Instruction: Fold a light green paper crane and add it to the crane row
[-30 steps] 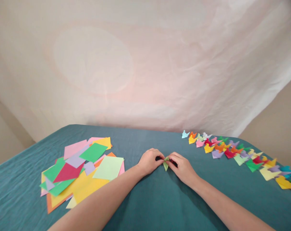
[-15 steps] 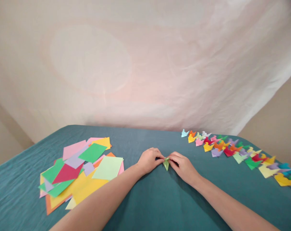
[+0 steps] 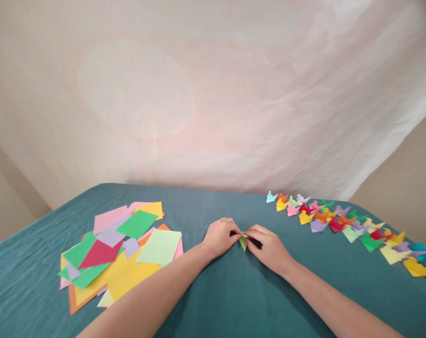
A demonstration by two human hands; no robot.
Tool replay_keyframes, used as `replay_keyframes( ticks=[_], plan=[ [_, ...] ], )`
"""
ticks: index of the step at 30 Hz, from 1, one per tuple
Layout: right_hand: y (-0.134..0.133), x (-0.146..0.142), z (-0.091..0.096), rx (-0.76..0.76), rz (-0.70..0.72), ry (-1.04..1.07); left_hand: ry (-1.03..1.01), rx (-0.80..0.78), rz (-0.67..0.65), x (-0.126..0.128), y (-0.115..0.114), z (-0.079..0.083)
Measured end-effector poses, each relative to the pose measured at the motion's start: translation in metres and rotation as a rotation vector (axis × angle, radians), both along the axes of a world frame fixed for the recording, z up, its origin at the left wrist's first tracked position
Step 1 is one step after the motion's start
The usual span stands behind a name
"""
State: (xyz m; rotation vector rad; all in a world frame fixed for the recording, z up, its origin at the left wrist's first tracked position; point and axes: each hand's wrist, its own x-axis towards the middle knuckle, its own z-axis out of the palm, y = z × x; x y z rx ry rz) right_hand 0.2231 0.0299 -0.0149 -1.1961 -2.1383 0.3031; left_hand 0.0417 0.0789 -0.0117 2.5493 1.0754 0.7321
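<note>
A small light green folded paper (image 3: 243,242) is pinched between my two hands near the middle of the table, with a pointed end facing me. My left hand (image 3: 221,237) grips its upper left edge between thumb and fingertips. From the other side, my right hand (image 3: 267,248) pinches its upper right part, thumb below and fingers above. Fingertips of both hands nearly meet and cover the top of the paper, so the folds there are hidden.
Loose coloured paper sheets, among them a pale green sheet (image 3: 160,246) and a yellow sheet (image 3: 132,277), lie heaped at left. Several folded paper birds, such as a light blue bird (image 3: 271,197), stand in rows at right. A dark teal cloth (image 3: 213,300) covers the table; a pale curtain (image 3: 213,94) hangs behind.
My right fingers have moved slightly over the top of the green paper, covering more of it. The whole view has shifted a little; both hands stay in about the same place.
</note>
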Motion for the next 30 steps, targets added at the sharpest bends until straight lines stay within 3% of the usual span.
replay_keyframes(
  ticks=[15,24,30],
  plan=[
    [-0.006,-0.003,-0.002,0.272,-0.077,-0.355,0.057,0.065,-0.069,-0.004,-0.007,0.006],
    [-0.007,-0.002,0.0,0.322,-0.033,-0.494,0.06,0.058,-0.123,-0.012,-0.009,0.005],
    [-0.012,-0.003,0.01,0.237,0.008,-0.437,0.073,0.057,-0.118,-0.011,-0.01,0.006]
  ],
)
